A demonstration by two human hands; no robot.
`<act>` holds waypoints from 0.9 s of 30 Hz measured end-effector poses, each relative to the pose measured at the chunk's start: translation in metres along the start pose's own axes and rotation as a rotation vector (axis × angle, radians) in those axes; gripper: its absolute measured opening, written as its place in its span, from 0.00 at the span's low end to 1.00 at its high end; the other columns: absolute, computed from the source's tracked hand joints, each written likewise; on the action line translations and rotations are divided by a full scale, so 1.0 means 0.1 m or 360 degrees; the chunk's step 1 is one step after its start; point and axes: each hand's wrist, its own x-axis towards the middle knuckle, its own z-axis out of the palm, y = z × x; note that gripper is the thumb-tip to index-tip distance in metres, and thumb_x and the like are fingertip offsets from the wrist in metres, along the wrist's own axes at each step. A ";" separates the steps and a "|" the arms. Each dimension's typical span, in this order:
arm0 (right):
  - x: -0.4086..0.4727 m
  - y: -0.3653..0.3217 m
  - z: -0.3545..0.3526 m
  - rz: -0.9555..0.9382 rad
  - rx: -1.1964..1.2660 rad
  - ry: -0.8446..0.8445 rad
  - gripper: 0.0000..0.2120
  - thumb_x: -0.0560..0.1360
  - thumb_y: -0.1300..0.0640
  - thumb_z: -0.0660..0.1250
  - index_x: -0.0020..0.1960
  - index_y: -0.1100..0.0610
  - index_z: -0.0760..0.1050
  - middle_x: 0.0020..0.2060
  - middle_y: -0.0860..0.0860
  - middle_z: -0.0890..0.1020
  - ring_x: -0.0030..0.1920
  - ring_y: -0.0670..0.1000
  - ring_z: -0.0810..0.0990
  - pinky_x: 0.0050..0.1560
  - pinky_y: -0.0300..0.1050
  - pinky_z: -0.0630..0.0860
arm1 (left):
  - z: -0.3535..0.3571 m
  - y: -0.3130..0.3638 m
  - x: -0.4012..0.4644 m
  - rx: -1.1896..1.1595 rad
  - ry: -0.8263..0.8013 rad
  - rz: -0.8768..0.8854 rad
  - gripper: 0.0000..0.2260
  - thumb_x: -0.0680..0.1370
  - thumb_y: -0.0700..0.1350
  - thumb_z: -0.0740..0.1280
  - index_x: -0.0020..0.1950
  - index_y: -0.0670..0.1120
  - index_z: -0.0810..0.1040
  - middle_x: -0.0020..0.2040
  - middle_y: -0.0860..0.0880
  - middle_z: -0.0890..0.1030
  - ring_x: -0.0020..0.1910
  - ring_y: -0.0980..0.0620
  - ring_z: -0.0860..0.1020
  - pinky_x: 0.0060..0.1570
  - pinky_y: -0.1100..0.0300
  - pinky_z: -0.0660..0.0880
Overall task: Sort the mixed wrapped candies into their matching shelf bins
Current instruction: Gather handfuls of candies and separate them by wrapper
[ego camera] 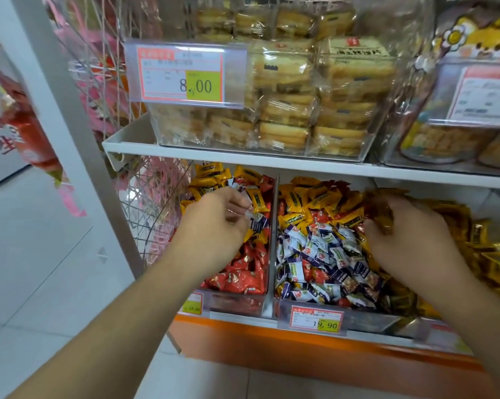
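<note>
Three bins: we see left bin (237, 300) mostly red, middle bin (358, 318) mixed white, red and yellow, right heap (473, 249) golden.
Right hand (410, 240): we curl it round a fistful of brown candies (379, 211).
Left hand (214, 223): pinching a white-and-navy candy (256, 221).
Handling: light, crinkly, slippery we judge; pinch twisted ends.

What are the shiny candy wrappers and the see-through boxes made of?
The shiny red, yellow and white candy wrappers look like glossy plastic or foil film: they crinkle and glint. The clear lower candy bins and the clear upper biscuit box seem hard transparent plastic, probably acrylic: you see straight through their stiff, reflective walls.
</note>
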 end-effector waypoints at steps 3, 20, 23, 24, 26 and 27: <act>-0.06 -0.18 0.06 -0.0134 0.0078 -0.0121 0.19 0.79 0.55 0.71 0.69 0.57 0.76 0.57 0.56 0.81 0.56 0.57 0.78 0.51 0.42 0.68 | -0.17 -0.20 0.06 0.0282 0.0071 -0.0002 0.09 0.80 0.37 0.67 0.52 0.51 0.78 0.50 0.55 0.78 0.50 0.57 0.78 0.52 0.60 0.77; -0.28 -0.58 0.25 -0.0393 0.0296 -0.0271 0.17 0.81 0.54 0.67 0.69 0.50 0.74 0.66 0.45 0.76 0.69 0.48 0.72 0.69 0.47 0.73 | -0.07 -0.47 0.15 0.0780 -0.0210 0.0153 0.16 0.78 0.45 0.74 0.65 0.54 0.80 0.58 0.53 0.77 0.62 0.49 0.74 0.61 0.52 0.74; -0.28 -0.61 0.27 -0.0423 0.0302 -0.0268 0.17 0.82 0.54 0.66 0.71 0.50 0.73 0.66 0.45 0.75 0.69 0.48 0.72 0.70 0.48 0.72 | -0.11 -0.44 0.13 0.0749 -0.0115 0.0161 0.13 0.79 0.46 0.73 0.63 0.53 0.80 0.58 0.53 0.76 0.60 0.50 0.74 0.57 0.55 0.74; -0.28 -0.62 0.27 -0.0442 0.0293 -0.0271 0.18 0.82 0.54 0.66 0.71 0.50 0.72 0.67 0.45 0.75 0.70 0.48 0.71 0.70 0.46 0.71 | -0.13 -0.41 0.12 0.0691 -0.0077 0.0162 0.12 0.79 0.47 0.73 0.62 0.53 0.79 0.56 0.54 0.76 0.57 0.52 0.75 0.54 0.58 0.72; -0.28 -0.65 0.27 -0.0497 0.0294 -0.0283 0.20 0.83 0.54 0.65 0.73 0.49 0.70 0.69 0.43 0.73 0.71 0.46 0.68 0.72 0.44 0.68 | -0.19 -0.31 0.07 0.0549 -0.0031 0.0169 0.10 0.79 0.47 0.73 0.59 0.54 0.80 0.52 0.57 0.76 0.53 0.56 0.77 0.49 0.64 0.70; -0.29 -0.68 0.26 -0.0532 0.0308 -0.0293 0.21 0.83 0.53 0.65 0.75 0.47 0.68 0.71 0.42 0.72 0.72 0.45 0.67 0.72 0.43 0.67 | -0.20 -0.24 0.04 0.0482 -0.0027 0.0166 0.10 0.78 0.48 0.74 0.58 0.56 0.80 0.51 0.58 0.76 0.51 0.58 0.77 0.48 0.66 0.71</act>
